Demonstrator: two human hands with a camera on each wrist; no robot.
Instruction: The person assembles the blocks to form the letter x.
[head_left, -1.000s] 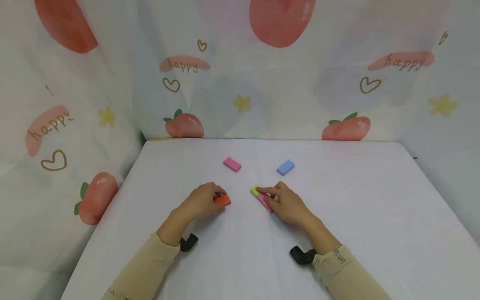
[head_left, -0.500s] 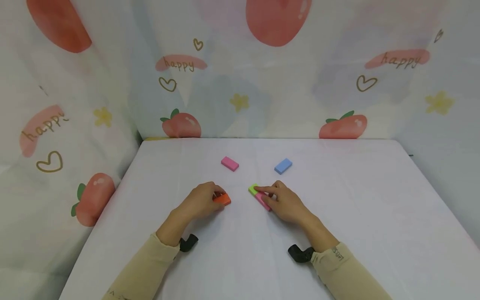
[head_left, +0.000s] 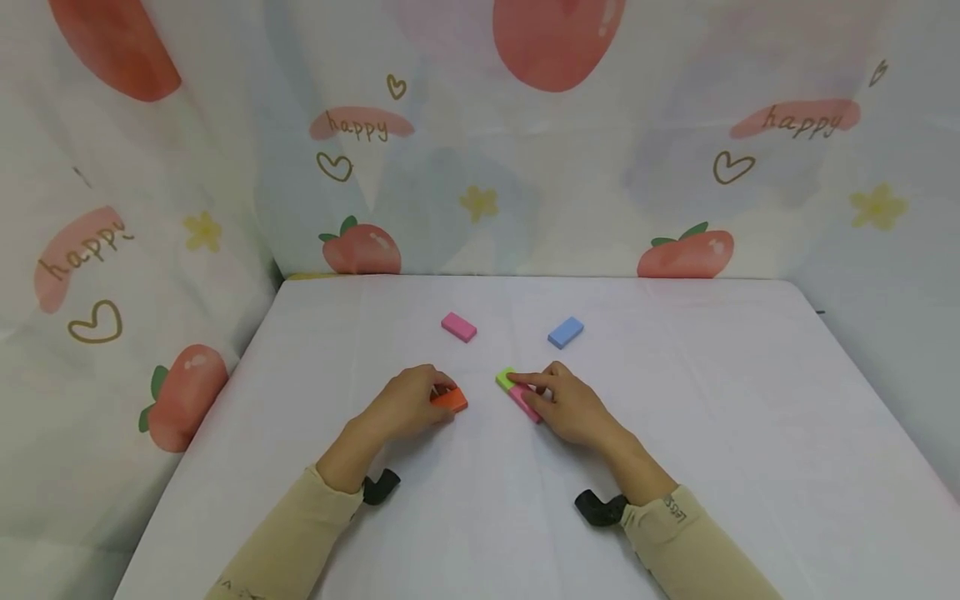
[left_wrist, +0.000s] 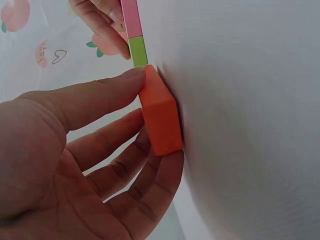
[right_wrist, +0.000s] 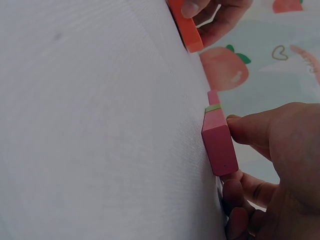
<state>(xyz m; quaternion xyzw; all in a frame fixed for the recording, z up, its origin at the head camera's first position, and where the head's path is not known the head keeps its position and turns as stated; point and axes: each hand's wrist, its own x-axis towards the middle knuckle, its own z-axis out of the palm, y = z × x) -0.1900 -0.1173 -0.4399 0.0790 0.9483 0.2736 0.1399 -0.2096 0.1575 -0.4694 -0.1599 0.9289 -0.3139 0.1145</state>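
Observation:
My left hand (head_left: 405, 402) grips an orange block (head_left: 452, 400) on the white table, left of centre. In the left wrist view, the thumb lies along one side of that orange block (left_wrist: 162, 112) and the fingertips wrap its opposite side. To the right, my right hand (head_left: 573, 406) pinches a pink block (head_left: 524, 401) between thumb and fingers. A lime-green block (head_left: 505, 380) sits end to end with this pink one, and my right index fingertip rests at it. From the right wrist view, the pink block's (right_wrist: 220, 150) near end shows between thumb and fingers.
Farther back on the white table (head_left: 720, 392) lie a second pink block (head_left: 459, 327) on the left and a blue block (head_left: 566, 332) on the right. A printed cloth wall (head_left: 570, 167) borders the table's back and left.
My left hand has slid slightly right with the orange block, closer to the lime-green one. The right hand keeps its hold on the pink block. The head view has shifted a little.

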